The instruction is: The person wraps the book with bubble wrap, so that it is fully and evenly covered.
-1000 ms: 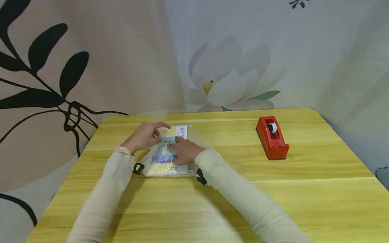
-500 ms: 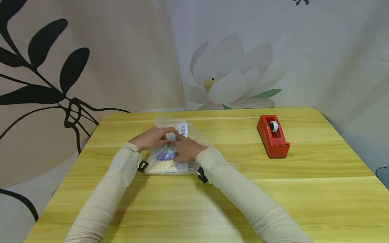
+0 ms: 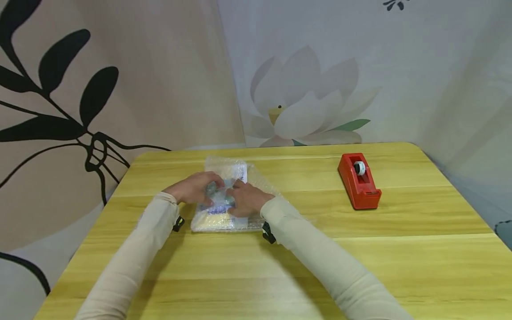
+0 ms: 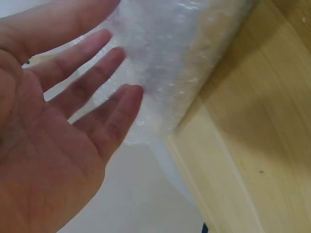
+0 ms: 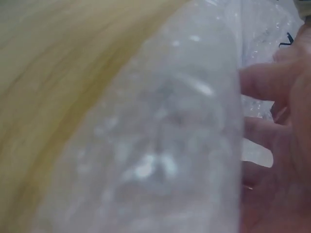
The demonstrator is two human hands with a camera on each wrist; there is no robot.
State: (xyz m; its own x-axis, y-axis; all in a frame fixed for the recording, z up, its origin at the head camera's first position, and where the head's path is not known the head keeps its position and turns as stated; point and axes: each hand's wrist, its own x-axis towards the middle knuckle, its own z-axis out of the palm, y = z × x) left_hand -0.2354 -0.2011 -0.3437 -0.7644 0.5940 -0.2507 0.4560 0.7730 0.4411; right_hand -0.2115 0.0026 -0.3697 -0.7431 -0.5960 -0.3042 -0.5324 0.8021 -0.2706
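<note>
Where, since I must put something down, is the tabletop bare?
Bare tabletop lies between bubble wrap and red tape dispenser, right of it, and in front between the sleeves. Crowded: the bubble wrap, under left hand and right hand.

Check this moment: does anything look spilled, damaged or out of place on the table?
Nothing looks spilled or damaged. The bubble wrap merely lies unevenly, its edge slanting out to the right of the printed item seen through it. The red tape dispenser stands apart on the table.
</note>
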